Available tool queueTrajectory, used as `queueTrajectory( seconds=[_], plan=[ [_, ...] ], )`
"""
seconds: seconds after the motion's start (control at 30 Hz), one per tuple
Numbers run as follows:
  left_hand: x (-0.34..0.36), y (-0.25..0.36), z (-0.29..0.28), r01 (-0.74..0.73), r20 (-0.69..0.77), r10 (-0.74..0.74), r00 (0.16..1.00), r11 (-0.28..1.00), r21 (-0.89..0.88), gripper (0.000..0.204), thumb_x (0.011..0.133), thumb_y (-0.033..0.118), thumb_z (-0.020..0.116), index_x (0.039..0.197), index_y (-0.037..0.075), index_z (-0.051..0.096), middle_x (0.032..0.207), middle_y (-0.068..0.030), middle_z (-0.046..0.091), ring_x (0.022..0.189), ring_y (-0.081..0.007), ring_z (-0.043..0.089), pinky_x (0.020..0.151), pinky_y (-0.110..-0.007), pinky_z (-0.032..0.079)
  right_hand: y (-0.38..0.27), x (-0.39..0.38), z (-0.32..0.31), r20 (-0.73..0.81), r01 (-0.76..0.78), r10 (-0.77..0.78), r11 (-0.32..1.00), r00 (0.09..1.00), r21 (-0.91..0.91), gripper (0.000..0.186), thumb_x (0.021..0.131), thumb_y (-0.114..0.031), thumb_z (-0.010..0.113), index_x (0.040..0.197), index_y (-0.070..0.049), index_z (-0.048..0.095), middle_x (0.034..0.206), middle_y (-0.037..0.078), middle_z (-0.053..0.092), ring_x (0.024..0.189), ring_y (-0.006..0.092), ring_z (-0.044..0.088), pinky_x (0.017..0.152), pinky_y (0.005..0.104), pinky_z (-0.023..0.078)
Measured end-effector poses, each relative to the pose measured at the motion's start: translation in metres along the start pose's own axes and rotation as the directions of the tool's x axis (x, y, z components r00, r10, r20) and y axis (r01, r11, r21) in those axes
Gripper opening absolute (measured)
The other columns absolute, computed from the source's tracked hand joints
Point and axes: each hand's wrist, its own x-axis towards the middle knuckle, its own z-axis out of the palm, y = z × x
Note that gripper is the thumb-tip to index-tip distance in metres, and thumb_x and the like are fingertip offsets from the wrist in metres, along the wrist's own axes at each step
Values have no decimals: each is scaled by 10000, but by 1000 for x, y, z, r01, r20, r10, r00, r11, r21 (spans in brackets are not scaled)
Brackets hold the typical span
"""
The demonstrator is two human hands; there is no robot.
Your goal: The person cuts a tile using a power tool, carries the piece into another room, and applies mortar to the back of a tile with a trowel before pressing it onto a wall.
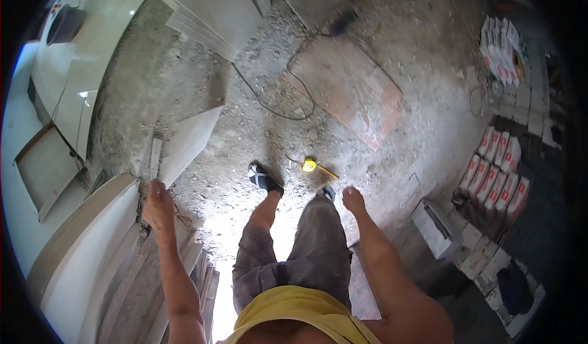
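Ahead, pale panel grasped by left hand, right hand (loosely clenched) well apart

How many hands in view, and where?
2. Left hand at the near end of the pale panel, apparently gripping it; right hand below and right of the yellow tape measure. Dark picture edges could hide others.

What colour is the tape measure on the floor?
The tape measure is mostly yellow; it shows best in the head view.
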Motion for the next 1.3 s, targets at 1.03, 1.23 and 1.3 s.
queueTrajectory(
  seconds=[1.03, 1.23, 1.3],
  plan=[
    [-45, 12, 134, -334, -465, -489, 738, 334, -881, 398, 851, 281, 771, 909, 133, 406, 893, -103, 690, 763, -162, 677, 723, -286, 527, 38, 168, 256, -167, 266, -257, 963, 952, 37, 630, 830, -364, 654, 1317, -24, 442, 1169, 250, 556, 1061, 438, 578, 851, 517, 507],
    [-44, 37, 147, -304, -377, -634, 675, 227, -925, 456, 824, 320, 794, 865, 106, 394, 838, -85, 623, 726, -192, 647, 698, -292, 537, -6, 196, 237, -66, 80, -85, 994, 994, -80, 809, 735, -480, 746, 1322, -42, 401, 1190, 236, 569, 1045, 424, 605, 855, 501, 521],
    [-45, 40, 137, -249, -257, -715, 650, 119, -961, 511, 794, 368, 810, 910, 73, 410, 906, -112, 596, 774, -222, 642, 720, -314, 552, -14, 177, 214, 20, 31, -29, 989, 999, -144, 781, 732, -463, 751, 1301, -49, 412, 1187, 228, 578, 1019, 421, 619, 846, 501, 524]
  ],
)
